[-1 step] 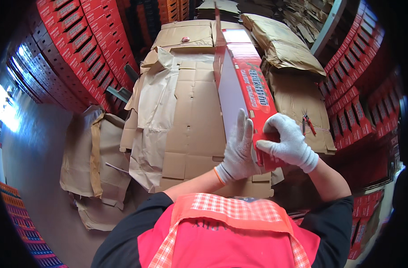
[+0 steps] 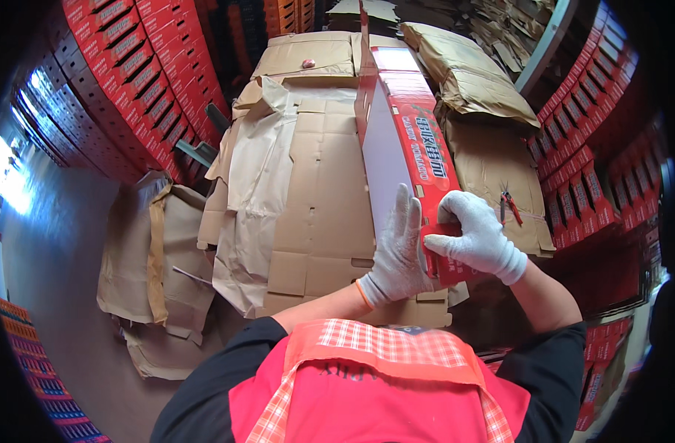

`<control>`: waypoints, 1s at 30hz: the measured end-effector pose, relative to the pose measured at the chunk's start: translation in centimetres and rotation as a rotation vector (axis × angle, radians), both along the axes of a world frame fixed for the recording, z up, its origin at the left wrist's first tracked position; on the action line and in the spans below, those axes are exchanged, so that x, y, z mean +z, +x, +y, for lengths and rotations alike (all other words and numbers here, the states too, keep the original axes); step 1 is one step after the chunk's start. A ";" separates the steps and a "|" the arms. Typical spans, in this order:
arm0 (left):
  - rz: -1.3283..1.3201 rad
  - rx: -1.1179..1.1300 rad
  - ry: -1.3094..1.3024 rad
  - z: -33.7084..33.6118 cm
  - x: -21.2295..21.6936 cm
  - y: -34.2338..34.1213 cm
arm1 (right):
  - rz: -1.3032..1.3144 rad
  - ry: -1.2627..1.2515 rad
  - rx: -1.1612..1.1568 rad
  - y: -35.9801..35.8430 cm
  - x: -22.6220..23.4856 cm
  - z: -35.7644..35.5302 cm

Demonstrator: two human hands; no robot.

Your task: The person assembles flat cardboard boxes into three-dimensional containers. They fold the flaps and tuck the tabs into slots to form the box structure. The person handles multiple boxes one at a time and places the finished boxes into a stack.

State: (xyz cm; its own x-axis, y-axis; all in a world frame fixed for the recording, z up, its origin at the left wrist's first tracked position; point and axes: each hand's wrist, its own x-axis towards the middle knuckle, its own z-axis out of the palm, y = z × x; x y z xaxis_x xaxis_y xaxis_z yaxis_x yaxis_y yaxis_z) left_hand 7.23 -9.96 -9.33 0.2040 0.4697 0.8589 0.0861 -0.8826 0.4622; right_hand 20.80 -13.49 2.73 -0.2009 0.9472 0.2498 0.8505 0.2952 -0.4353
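Head view shows a red box (image 2: 428, 151) lying lengthwise over the right half of a brown cardboard pile (image 2: 326, 53), running from near the far edge to the near edge. Its white inner panel shows between a thin red wall on the left and the printed red side.

The left hand (image 2: 398, 258) lies with fingers straight along the box's left side, at the near end; its thumb is unclear, so I cannot tell whether that grip clamps or only braces. The right hand (image 2: 474, 230) has its thumb and bent fingers closed on the red card at the near right corner.

Both hands work at one end, so the far end, well away by the far edge, has nobody steadying it; a hard push could swing it sideways or spring its walls open. Smooth gloves may slip on glossy card, and too much thumb pressure could crease or tear the corner, or leave a tab outside its slot.

A brown sheet (image 2: 319, 177) lies under and left of the box, beside crumpled paper (image 2: 252, 177); either may slide if the box is pushed down at a slant. Along the right edge, red-handled pliers (image 2: 510, 207) lie on a brown pack (image 2: 492, 162), near the right hand: a wide elbow or wrist movement could knock them off, or the box could be scratched if it swings right.
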 end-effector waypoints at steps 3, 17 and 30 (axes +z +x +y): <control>0.153 -0.137 -0.352 -0.9 -1.4 0.6 | 0.101 -0.342 -0.077 0.1 0.9 1.5; -0.064 -0.293 -0.619 -1.4 -2.3 -4.8 | 0.750 0.115 -0.084 -5.8 0.9 11.6; 0.644 -0.728 -0.556 -4.1 -0.6 -14.1 | -0.721 0.168 0.291 1.5 -12.3 16.4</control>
